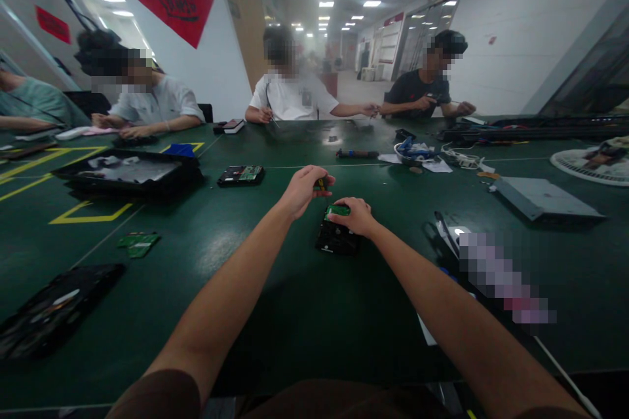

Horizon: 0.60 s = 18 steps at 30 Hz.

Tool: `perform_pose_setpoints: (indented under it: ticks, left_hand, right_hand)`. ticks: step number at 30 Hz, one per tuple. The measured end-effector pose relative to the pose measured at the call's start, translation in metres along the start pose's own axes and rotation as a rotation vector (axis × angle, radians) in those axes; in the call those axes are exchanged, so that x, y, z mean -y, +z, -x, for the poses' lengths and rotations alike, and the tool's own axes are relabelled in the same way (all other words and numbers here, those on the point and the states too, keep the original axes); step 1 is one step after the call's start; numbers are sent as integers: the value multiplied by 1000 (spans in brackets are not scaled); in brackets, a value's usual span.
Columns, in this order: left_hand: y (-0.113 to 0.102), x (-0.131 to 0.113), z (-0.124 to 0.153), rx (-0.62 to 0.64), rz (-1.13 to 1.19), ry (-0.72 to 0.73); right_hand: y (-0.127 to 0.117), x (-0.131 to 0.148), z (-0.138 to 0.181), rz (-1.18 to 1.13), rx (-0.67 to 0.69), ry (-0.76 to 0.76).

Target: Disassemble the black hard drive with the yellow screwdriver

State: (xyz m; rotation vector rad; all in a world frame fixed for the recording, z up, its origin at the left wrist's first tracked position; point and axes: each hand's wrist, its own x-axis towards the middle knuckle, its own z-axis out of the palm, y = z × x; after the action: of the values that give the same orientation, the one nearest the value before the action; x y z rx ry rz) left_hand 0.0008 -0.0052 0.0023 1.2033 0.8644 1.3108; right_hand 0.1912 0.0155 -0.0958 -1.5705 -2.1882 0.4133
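1 hard drive [337,239], black, boxy, w/ green board [339,210], on smooth dk-green table [275,321].
R hand [360,216] grips it, thumb on board, hiding part; L hand [303,192] pinches black-yellow tool [322,184], mostly covered by fingers, tip hard to make out.

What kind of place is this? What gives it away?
Looks like a shared electronics bench in an office-type room. Loose green circuit boards lie on the long green table, a black drive-like unit is under the right hand, and several people are along the far side.
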Motion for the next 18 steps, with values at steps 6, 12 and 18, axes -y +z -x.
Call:
perform_pose_setpoints:
  ticks: [6, 12, 18]
  left_hand:
    - [-2, 1, -1, 1, -101, 47]
    - [4, 1, 2, 64, 14, -48]
    - [1, 0, 0, 36, -153, 67]
  right_hand:
    - [0, -1, 0, -3, 4, 1]
    - [2, -2, -2, 20, -8, -8]
    - [3, -1, -1, 5, -9, 11]
